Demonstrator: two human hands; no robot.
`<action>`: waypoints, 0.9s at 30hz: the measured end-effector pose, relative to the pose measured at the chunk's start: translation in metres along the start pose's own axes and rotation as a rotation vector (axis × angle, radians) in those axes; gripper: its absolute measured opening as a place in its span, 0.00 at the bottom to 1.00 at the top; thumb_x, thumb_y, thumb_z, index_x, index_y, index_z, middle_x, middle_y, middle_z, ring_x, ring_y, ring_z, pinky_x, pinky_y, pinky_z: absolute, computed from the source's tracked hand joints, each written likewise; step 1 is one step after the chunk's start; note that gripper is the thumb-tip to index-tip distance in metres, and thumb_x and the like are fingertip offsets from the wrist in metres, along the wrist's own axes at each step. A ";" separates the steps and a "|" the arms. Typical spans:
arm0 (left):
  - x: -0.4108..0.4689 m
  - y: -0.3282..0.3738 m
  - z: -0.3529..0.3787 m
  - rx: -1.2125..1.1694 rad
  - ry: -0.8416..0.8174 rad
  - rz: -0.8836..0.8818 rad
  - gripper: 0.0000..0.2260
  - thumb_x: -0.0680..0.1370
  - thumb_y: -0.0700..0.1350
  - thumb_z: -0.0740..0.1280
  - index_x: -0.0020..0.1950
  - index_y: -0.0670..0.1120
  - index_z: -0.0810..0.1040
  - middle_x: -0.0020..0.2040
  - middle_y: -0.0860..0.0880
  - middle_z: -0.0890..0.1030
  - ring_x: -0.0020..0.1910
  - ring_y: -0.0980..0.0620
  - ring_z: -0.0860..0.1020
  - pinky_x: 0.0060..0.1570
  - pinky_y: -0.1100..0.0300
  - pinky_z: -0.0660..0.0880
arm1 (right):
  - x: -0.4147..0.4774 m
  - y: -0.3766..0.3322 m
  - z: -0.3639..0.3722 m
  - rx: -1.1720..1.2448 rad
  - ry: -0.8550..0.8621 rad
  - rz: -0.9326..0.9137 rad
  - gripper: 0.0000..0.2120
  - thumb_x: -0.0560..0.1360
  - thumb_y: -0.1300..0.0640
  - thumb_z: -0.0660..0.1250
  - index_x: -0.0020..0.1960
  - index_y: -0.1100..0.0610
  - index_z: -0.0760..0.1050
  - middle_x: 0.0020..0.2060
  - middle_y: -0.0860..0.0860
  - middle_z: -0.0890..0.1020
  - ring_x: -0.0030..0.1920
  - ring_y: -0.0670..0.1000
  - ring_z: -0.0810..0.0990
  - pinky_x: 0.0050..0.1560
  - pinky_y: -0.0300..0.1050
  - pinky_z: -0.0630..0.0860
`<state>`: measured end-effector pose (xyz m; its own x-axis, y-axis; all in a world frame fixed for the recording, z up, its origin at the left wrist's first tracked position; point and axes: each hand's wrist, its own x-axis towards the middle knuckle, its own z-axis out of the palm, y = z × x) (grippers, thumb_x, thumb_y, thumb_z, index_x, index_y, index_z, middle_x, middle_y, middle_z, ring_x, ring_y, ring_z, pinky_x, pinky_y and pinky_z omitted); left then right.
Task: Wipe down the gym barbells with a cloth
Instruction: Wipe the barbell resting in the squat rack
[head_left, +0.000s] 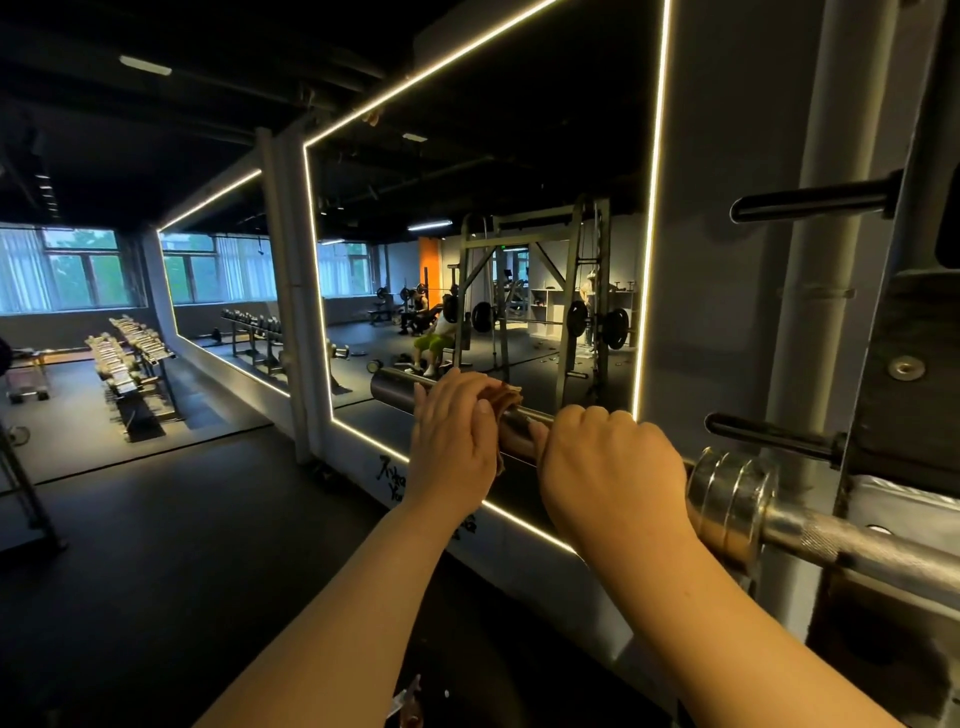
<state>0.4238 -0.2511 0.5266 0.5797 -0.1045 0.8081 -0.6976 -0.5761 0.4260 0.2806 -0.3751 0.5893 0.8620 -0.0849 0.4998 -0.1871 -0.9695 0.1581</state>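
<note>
The right hand (613, 478) is clenched round the barbell (857, 551), on its sleeve (389, 387) just beside the steel collar (727, 499). The left hand (457, 436), just beside it toward the sleeve's free end, grasps a brown cloth (506, 397) wrapped over the sleeve. The barbell lies across the rack (906, 338) at right, where 2 black pegs (810, 200) jut out. Beyond hangs a mirror (467, 208) edged with light strips (652, 208). Dumbbell racks (130, 358) stand far left.

Glass wall mirror (519, 208) behind round steel barbell (831, 540). L hand (452, 441) on crumpled brown cloth (506, 397) on bar, just L of R hand (613, 467), also on bar.
</note>
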 end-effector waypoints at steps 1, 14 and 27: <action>0.000 0.001 0.000 -0.014 0.010 -0.020 0.14 0.86 0.48 0.49 0.64 0.54 0.71 0.66 0.56 0.72 0.74 0.52 0.65 0.75 0.38 0.60 | 0.000 0.000 -0.001 0.002 -0.003 -0.005 0.23 0.86 0.44 0.43 0.59 0.57 0.71 0.47 0.52 0.75 0.42 0.53 0.71 0.42 0.48 0.67; -0.010 0.013 -0.005 -0.034 -0.111 -0.042 0.18 0.85 0.55 0.46 0.70 0.56 0.67 0.74 0.55 0.66 0.80 0.57 0.53 0.78 0.40 0.57 | -0.006 0.009 -0.023 0.094 -0.133 -0.031 0.21 0.87 0.47 0.49 0.70 0.59 0.67 0.63 0.56 0.77 0.62 0.57 0.77 0.65 0.56 0.71; -0.019 0.026 0.005 -0.049 -0.076 -0.037 0.22 0.84 0.56 0.44 0.73 0.54 0.67 0.75 0.59 0.64 0.77 0.69 0.45 0.80 0.44 0.52 | -0.022 0.026 -0.028 0.036 -0.034 0.001 0.20 0.86 0.46 0.44 0.64 0.53 0.70 0.60 0.51 0.78 0.63 0.55 0.76 0.72 0.61 0.64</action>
<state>0.3967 -0.2680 0.5201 0.6347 -0.1460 0.7589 -0.6936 -0.5406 0.4761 0.2441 -0.3926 0.6062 0.8772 -0.0931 0.4710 -0.1714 -0.9771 0.1260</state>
